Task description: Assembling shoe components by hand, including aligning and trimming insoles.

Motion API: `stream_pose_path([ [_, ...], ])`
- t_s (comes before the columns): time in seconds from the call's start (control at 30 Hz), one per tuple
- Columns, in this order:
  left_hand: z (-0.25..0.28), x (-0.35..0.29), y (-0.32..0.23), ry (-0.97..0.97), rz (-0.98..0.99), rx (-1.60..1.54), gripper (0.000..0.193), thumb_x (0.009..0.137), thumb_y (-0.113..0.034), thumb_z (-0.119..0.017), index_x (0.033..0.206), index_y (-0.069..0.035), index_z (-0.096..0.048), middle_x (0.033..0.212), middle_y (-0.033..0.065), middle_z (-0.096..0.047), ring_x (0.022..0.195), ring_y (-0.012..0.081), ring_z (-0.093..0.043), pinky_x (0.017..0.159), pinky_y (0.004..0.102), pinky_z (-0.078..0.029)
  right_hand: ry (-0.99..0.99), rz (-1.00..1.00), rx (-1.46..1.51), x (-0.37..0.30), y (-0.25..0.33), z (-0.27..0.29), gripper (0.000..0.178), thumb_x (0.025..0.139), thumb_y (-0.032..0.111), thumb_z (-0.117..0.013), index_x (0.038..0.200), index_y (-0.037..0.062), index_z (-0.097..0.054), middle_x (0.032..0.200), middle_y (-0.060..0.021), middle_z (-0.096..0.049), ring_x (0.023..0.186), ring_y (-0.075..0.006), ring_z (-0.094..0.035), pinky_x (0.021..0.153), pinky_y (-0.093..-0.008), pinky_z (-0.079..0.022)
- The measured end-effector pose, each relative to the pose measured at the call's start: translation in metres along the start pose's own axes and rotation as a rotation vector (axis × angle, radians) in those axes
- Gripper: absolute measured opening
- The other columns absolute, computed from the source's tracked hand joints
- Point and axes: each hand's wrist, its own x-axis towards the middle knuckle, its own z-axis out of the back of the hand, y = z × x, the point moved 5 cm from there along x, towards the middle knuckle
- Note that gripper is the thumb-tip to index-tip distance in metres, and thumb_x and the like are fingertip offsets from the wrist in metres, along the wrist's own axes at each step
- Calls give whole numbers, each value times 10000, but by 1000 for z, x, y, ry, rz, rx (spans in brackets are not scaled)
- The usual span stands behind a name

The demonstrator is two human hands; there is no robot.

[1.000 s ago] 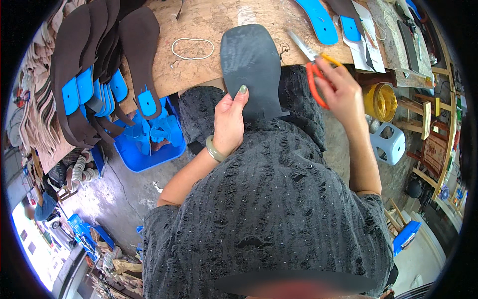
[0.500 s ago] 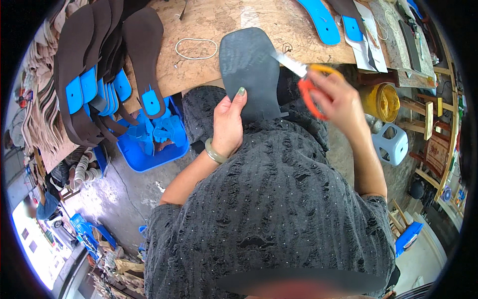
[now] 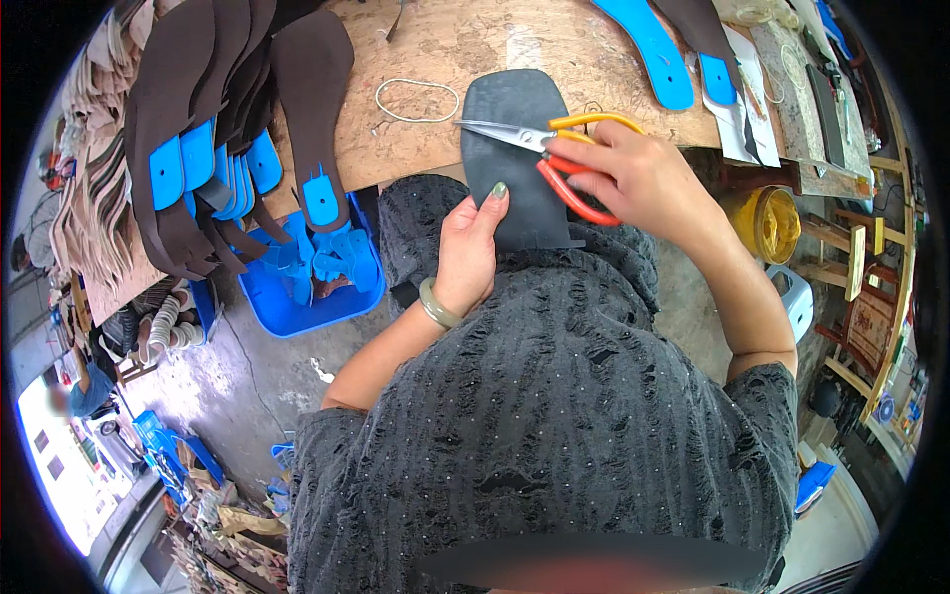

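Note:
My left hand (image 3: 472, 245) grips the near left edge of a dark grey shoe sole sheet (image 3: 529, 193), thumb on top and fingers hidden beneath. The sheet lies over my lap, its far end reaching the table edge. In my right hand (image 3: 633, 176) is a pair of scissors (image 3: 529, 137) with one yellow and one red-orange handle loop. Their slightly parted blades lie across the upper part of the sheet, tips pointing left near its left edge.
Dark brown insoles (image 3: 309, 94) with blue heel pieces overlap on the table's left. Below them stands a blue bin (image 3: 297, 322) with blue scraps. A white elastic loop (image 3: 417, 100) lies on the wooden table (image 3: 435, 45). At right are a yellow bucket (image 3: 770, 226) and a pale stool (image 3: 792, 299).
The scissors have moved left, from beside the sheet's right edge to across its upper part, and the handles are spread. The view has shifted slightly, and my left hand keeps its hold.

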Motion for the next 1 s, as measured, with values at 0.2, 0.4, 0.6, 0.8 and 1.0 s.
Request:
stream_pose_path([
  [0.2, 1, 2, -3, -8, 5, -24, 199, 983, -172, -532, 1028, 7, -608, 1005, 27, -652, 898, 71, -572, 829, 242, -462, -116, -147, -44, 12, -15, 10, 330, 815, 215, -669, 1145, 201, -661, 877, -123, -619, 778, -304, -651, 681, -390, -541],
  [0.4, 5, 4, 2, 52, -12, 17, 266, 977, -150, -514, 1165, 34, -550, 1152, 105, -631, 1026, 163, -604, 908, 321, -479, -389, -155, -148, 33, -64, 15, 271, 819, 249, -671, 1082, 188, -687, 861, -112, -629, 759, -296, -648, 654, -387, -534],
  [0.6, -13, -15, -13, 331, 94, -85, 403, 910, -2, -495, 1311, 9, -457, 1275, 125, -556, 1170, 234, -548, 1023, 385, -423, -615, 133, -216, 81, -45, 16, 314, 818, 253, -673, 1094, 104, -667, 887, -133, -636, 817, -317, -635, 745, -426, -517],
  [0.8, -8, -22, -43, 343, -134, -308, 539, 822, 59, -478, 1352, -15, -425, 1339, 155, -504, 1237, 313, -499, 1066, 490, -386, -316, -253, 970, 25, -13, -10, 485, 861, 207, -668, 1292, 55, -507, 1197, -163, -587, 1061, -269, -594, 906, -367, -475],
  [1.0, -32, -10, -68, 434, -203, -436, 471, 987, -283, -484, 1357, -2, -408, 1358, 157, -489, 1224, 292, -508, 1029, 441, -415, -38, -323, 1426, -12, 20, -40, 527, 836, 90, -680, 1329, 46, -499, 1133, -80, -643, 1006, -131, -603, 881, -276, -479],
])
